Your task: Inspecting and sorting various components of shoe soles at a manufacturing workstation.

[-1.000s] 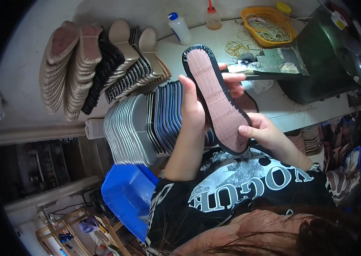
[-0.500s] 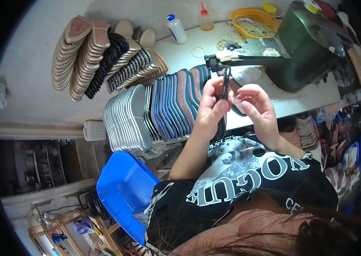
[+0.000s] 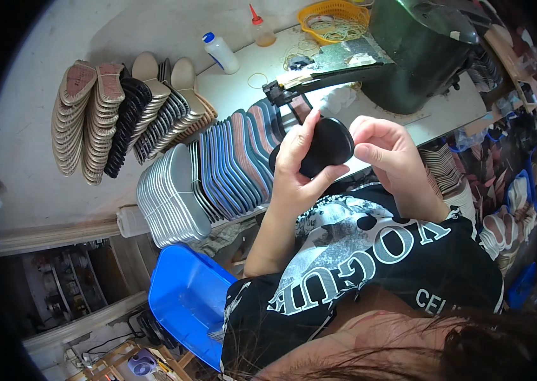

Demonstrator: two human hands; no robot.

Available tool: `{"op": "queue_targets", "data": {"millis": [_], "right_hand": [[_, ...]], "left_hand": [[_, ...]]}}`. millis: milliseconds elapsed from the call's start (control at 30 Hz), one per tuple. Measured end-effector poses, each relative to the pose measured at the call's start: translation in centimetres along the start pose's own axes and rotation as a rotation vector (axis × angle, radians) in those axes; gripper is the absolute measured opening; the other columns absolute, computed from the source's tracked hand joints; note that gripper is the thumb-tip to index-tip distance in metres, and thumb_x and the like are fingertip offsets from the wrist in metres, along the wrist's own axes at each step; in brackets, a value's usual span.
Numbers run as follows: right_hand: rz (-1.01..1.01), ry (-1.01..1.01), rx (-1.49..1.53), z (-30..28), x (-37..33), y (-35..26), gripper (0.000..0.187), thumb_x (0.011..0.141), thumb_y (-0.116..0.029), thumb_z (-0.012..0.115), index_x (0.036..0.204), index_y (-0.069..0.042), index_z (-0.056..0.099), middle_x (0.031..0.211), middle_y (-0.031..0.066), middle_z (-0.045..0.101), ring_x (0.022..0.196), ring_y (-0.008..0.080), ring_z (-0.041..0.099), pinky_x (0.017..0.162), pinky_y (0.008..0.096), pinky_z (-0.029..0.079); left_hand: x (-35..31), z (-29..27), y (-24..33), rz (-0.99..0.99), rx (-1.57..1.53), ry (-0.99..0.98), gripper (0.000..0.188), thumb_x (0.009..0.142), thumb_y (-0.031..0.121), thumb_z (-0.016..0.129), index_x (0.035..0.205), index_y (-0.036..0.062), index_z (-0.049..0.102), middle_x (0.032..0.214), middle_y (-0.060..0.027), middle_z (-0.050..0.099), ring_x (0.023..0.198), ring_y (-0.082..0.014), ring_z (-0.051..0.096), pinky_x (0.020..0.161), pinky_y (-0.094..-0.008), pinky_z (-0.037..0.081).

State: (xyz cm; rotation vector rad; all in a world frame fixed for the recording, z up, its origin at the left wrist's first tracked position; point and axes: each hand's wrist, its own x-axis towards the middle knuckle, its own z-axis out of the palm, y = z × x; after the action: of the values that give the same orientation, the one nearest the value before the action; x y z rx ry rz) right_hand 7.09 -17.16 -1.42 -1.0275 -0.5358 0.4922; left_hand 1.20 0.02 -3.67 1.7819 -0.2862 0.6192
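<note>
Has nested stacks of beige and black insoles (image 3: 78, 130) at far left, then lower down a blue tub (image 3: 170, 273) with pale layered pieces (image 3: 216, 334) inside, partly hidden by a sleeve (image 3: 246, 305). Next, on the counter (image 3: 233, 92), includes a white bottle (image 3: 221, 54) of unclear contents and a red-tipped bottle (image 3: 262, 32) with amber liquid low inside. Grips a black sole piece (image 3: 332, 146) in the left hand (image 3: 289, 173), before the counter's near edge. Seems to be at the step of checking this single piece; probably calls for a steady left grip and a careful touch along the rim. Behind, shows a yellow basket (image 3: 307, 25) full of elastic bands (image 3: 344, 28). Has the right hand (image 3: 390, 152) loosely curled just beside the piece; cannot tell whether touching or pinching anything.
</note>
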Motion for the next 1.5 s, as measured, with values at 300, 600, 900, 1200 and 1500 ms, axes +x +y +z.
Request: {"op": "queue_targets", "data": {"millis": [300,600,900,1200,1500], "right_hand": [[-0.151,-0.204,0.224,0.5,0.6,1.2,0.013,0.091,-0.010,0.061,0.095,-0.003,0.050,0.098,0.0048,0.048,0.096,0.0117,0.048,0.086,0.0255,0.039],[-0.059,-0.109,0.268,0.3,1.3,0.6,0.024,0.090,-0.001,0.058,0.108,-0.005,0.043,0.100,0.0089,0.053,0.089,0.0142,0.053,0.081,0.0260,0.044],[-0.564,-0.068,-0.033,-0.4,2.3,1.5,0.037,0.090,-0.001,0.056,0.121,-0.005,0.038,0.105,0.0110,0.052,0.084,0.0130,0.049,0.071,0.0260,0.041],[-0.231,-0.097,-0.624,-1.9,4.7,2.8,0.020,0.084,-0.001,0.065,0.104,0.002,0.062,0.093,0.0086,0.066,0.079,0.0129,0.064,0.075,0.0258,0.051],[0.278,0.093,0.171,2.9,5.2,8.8,0.023,0.094,-0.015,0.058,0.106,0.004,0.060,0.102,0.0140,0.067,0.094,0.0178,0.066,0.083,0.0281,0.052]], "left_hand": [[-0.7,-0.1,0.0,0.038,0.030,0.013,0.073,0.069,0.029,0.078,0.129,0.0014,0.049,0.104,-0.0118,0.058,0.094,-0.0273,0.055,0.089,-0.0365,0.040],[0.1,-1.0,0.1,0.072,0.176,0.043,0.072,0.070,0.034,0.077,0.130,0.0059,0.051,0.100,-0.0108,0.058,0.090,-0.0274,0.055,0.085,-0.0379,0.039],[0.3,-2.3,-0.1,-0.085,-0.081,0.024,0.067,0.078,0.034,0.072,0.133,0.0032,0.048,0.113,-0.0142,0.056,0.104,-0.0245,0.054,0.093,-0.0355,0.039],[3.5,-8.2,-0.2,-0.503,0.140,-0.579,0.036,0.088,0.035,0.062,0.094,-0.0010,0.066,0.077,-0.0104,0.064,0.072,-0.0190,0.059,0.067,-0.0336,0.046],[15.6,-13.9,-3.6,-0.378,0.650,-0.707,0.043,0.062,0.034,0.081,0.078,-0.0025,0.066,0.064,-0.0095,0.059,0.060,-0.0181,0.057,0.056,-0.0317,0.044]]}}
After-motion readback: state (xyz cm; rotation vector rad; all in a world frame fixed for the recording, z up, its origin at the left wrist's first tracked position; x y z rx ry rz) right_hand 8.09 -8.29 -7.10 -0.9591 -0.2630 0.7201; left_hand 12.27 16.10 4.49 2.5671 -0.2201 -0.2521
